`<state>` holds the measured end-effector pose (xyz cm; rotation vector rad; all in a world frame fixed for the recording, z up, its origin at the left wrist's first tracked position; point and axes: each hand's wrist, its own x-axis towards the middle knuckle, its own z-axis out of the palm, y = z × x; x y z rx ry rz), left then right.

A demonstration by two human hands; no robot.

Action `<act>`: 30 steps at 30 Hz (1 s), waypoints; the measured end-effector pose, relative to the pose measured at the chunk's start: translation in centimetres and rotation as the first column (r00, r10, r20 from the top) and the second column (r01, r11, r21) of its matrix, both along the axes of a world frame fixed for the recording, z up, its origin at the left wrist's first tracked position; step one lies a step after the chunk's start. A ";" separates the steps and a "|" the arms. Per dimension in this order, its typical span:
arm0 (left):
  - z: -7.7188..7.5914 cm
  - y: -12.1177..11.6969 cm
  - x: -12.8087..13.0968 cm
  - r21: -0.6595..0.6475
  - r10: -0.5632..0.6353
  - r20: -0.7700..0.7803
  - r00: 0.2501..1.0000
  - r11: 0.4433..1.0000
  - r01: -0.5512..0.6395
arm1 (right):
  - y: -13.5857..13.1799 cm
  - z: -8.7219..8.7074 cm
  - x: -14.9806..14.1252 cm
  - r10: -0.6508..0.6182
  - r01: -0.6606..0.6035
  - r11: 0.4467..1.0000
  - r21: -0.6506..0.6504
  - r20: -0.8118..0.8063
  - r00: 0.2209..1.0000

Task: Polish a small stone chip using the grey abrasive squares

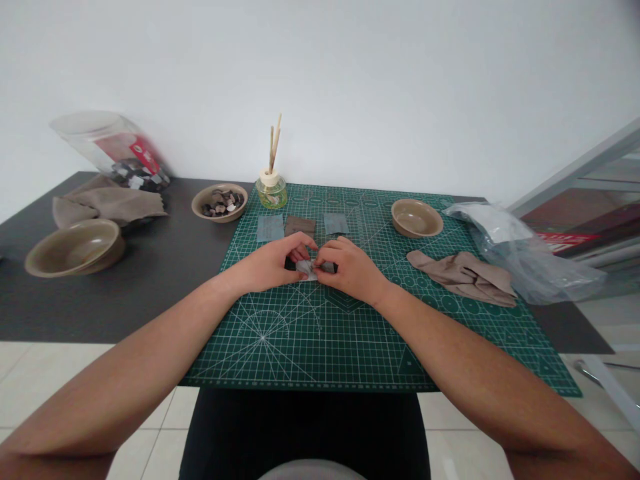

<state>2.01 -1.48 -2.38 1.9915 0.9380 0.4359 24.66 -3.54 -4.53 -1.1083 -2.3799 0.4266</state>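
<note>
Both my hands meet over the middle of a green cutting mat. My left hand has its thumb and fingers closed on the left part of a small light grey cloth piece. From the other side, my right hand pinches the same piece, which looks creased between the fingertips. Part of it is hidden by my fingers. Just beyond my hands lie a flat blue-grey square, a brown square and another grey square.
A bowl of dark and pale chips stands left of a reed diffuser. Further left are a brown bowl, a brown cloth and a clear jar. A second bowl, crumpled cloth and plastic bag lie right.
</note>
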 end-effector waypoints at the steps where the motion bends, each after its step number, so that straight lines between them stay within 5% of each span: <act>1: 0.0 0.0 0.0 -0.009 0.004 -0.002 1.000 1.000 -0.004 | 0.0 -0.1 -0.1 0.003 -0.003 1.000 0.003 -0.003 1.000; 9: -0.1 0.1 0.0 -0.020 0.006 0.009 1.000 1.000 -0.006 | 0.0 -0.2 -0.3 0.108 -0.108 0.994 0.003 -0.024 0.994; 18: 0.0 0.0 0.1 -0.001 0.005 -0.017 1.000 1.000 -0.005 | -0.1 0.2 0.3 0.020 -0.019 1.000 -0.023 0.031 0.999; 30: 0.1 0.0 0.1 0.011 0.002 -0.034 0.999 1.000 -0.002 | 0.3 0.2 0.3 0.128 -0.129 0.991 0.018 0.031 0.991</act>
